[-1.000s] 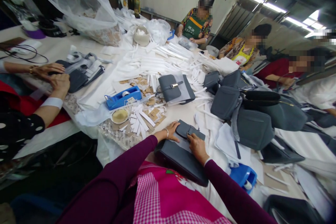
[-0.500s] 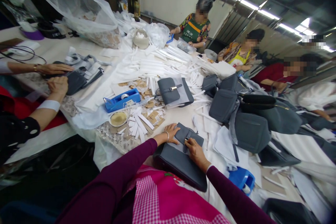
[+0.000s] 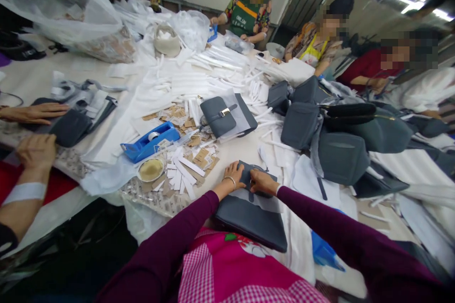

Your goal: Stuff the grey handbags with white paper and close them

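Observation:
A dark grey handbag (image 3: 250,220) lies in front of me, its flap (image 3: 244,166) turned away from my body and a thin white sheet (image 3: 263,200) across its middle. My left hand (image 3: 232,180), a bracelet at the wrist, rests on the left part of the flap with its fingers spread. Just right of it, my right hand (image 3: 263,182) has its fingers curled in a pinch at the bag's closing strap; the clasp is hidden beneath them. Beyond them lies a second grey handbag (image 3: 218,116) with a gold clasp and a white sheet tucked under its flap.
A blue tape dispenser (image 3: 151,142), a round dish (image 3: 150,169) and paper strips (image 3: 183,173) lie to the left. Several grey bags (image 3: 302,125) are piled at right, by another blue dispenser (image 3: 325,251). A co-worker's hands (image 3: 37,147) work at far left; other people sit across.
My right hand has shifted up the bag toward the flap's far part and now covers the gold clasp that showed before. The view has tilted down and closer. The co-worker's hands at left have moved apart.

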The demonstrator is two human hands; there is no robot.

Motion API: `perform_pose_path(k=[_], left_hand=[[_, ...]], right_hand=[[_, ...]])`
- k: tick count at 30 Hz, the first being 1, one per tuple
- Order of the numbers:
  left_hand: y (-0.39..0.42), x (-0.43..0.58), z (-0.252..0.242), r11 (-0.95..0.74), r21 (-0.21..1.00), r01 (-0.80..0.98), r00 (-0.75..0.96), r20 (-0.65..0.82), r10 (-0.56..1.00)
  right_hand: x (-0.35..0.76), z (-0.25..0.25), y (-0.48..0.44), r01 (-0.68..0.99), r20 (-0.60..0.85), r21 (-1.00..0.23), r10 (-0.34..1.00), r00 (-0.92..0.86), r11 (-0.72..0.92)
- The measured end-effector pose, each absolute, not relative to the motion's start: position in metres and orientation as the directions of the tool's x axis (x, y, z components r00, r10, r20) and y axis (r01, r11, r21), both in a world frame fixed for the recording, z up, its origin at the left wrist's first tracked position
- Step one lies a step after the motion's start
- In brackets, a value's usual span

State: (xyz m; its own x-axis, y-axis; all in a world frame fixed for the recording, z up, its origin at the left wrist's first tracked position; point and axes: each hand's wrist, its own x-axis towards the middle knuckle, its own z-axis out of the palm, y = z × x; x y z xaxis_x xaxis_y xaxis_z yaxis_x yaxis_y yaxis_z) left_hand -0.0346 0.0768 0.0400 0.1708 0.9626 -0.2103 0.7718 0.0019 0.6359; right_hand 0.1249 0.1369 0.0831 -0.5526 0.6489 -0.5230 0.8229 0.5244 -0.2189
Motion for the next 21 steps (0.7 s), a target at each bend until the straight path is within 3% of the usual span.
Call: perform_pose_path(k=[5,7,11,16,21], left_hand=[[0.078,-0.031,0.04,0.01,0.605,0.796,0.152,-0.215,0.965],[0.078,-0.029,0.038,0.02,0.599,0.8,0.138,-0.216,0.967],[0.08,-0.025,0.039,0.032,0.584,0.811,0.123,-0.223,0.967],[0.08,-0.007,0.058,-0.041,0.461,0.886,0.144,-0.191,0.971],[0.073,0.012,0.066,-0.124,0.523,0.843,0.3,-0.266,0.916]], right_hand=[[0.112,0.077,0.14,0.809,-0.603,-0.067,0.623,-0.499,0.583],[0.112,0.076,0.139,0.799,-0.605,-0.058,0.615,-0.505,0.599],[0.117,0.076,0.139,0.806,-0.593,-0.108,0.613,-0.522,0.582],[0.124,0.075,0.14,0.797,-0.536,-0.194,0.619,-0.574,0.571],[0.14,0.084,0.137,0.793,-0.414,-0.312,0.677,-0.609,0.523]])
